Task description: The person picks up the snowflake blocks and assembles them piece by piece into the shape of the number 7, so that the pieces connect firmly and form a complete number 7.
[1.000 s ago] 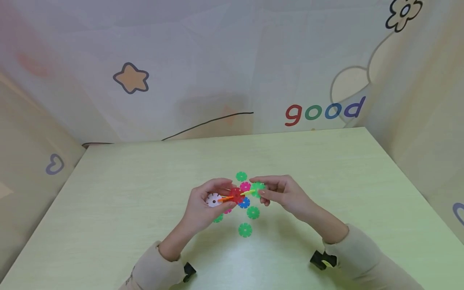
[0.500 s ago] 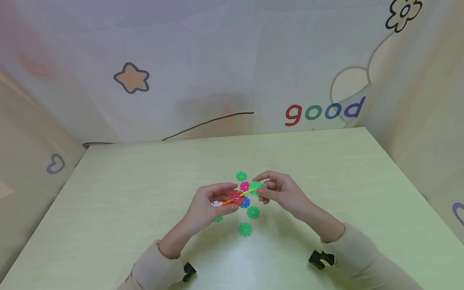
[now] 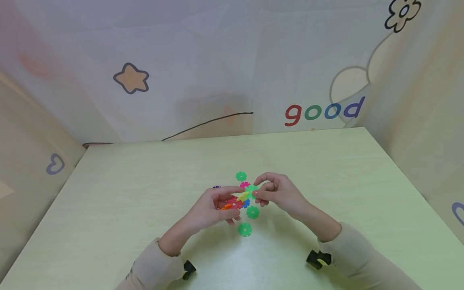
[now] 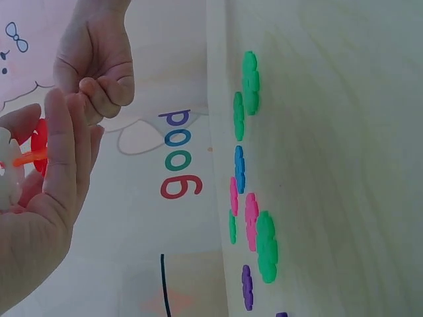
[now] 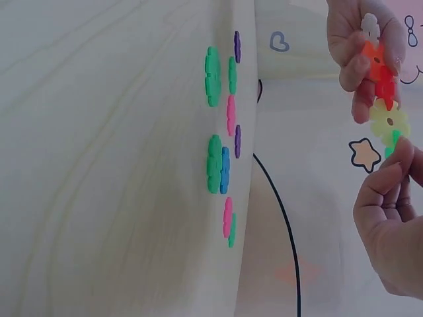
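A chain of notched plastic discs is held above the table between both hands. In the right wrist view it runs from a white disc (image 5: 370,28) through an orange disc (image 5: 375,61), a red disc (image 5: 384,92) and a yellow disc (image 5: 388,121) to a green disc (image 5: 389,152). My left hand (image 3: 211,209) grips the white, orange and red end, fingers and thumb on either side. Thumb and fingertips of my right hand (image 3: 284,196) pinch the green disc, which meets the yellow one. How deep their notches sit together cannot be told.
Loose discs lie flat on the table (image 3: 145,193) beneath the hands. Among them are a far green disc (image 3: 241,176), a pink disc (image 3: 245,184), a blue disc (image 3: 247,204), a near green disc (image 3: 245,230) and a purple disc (image 3: 216,187). A printed cloth (image 3: 203,60) hangs behind.
The chain has tilted in my left hand, so its white disc is now hidden in the head view and the yellow disc shows broader. The right hand has shifted slightly left with the green disc.
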{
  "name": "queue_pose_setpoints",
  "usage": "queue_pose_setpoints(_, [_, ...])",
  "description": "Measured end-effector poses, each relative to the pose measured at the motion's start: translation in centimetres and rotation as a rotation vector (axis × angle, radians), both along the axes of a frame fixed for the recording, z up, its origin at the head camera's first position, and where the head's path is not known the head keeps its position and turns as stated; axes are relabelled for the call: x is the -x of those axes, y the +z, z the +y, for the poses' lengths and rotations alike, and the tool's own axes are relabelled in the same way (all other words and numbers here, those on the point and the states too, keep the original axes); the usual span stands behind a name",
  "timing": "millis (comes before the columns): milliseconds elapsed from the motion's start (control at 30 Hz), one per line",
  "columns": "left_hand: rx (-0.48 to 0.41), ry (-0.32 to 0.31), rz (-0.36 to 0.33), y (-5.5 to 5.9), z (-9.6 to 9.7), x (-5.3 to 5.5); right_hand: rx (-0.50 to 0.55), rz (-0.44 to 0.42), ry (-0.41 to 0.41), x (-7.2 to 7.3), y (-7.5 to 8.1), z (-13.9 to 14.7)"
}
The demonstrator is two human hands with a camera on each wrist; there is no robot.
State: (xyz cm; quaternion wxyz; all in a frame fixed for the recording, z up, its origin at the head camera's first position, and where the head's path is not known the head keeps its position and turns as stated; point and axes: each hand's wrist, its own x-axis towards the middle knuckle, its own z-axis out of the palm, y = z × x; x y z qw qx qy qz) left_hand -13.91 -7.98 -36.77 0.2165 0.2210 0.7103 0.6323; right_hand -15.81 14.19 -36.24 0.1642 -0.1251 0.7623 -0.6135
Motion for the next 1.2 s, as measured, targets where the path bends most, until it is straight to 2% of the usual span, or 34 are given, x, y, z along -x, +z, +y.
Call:
queue_pose_setpoints(133, [0.019,-0.023,0.028,-0.1,-0.1,0.0,-0.006,-0.007,-0.003,0.1,-0.3,-0.3])
queue_pose_setpoints(400, [0.022,0.003,0.026,-0.2,-0.4,-0.4,-0.034,0.014,0.059,0.8,-0.6,0.1])
queue_pose_setpoints(533, [0.035,0.029,0.024,-0.4,-0.9,-0.5,-0.083,0.042,0.034,2.2,-0.8,0.7])
queue_pose_setpoints(633, [0.038,0.043,0.025,-0.5,-1.3,-0.5,-0.163,0.089,0.038,3.6,-1.1,0.9])
queue_pose_setpoints(900, [0.046,0.049,0.029,-0.4,-2.2,-0.5,-0.381,0.143,0.115,6.5,-2.3,0.2])
queue_pose_setpoints(1200, [0.049,0.039,0.056,-0.4,-3.3,-0.5,-0.51,0.191,0.192,8.8,-3.2,-0.4])
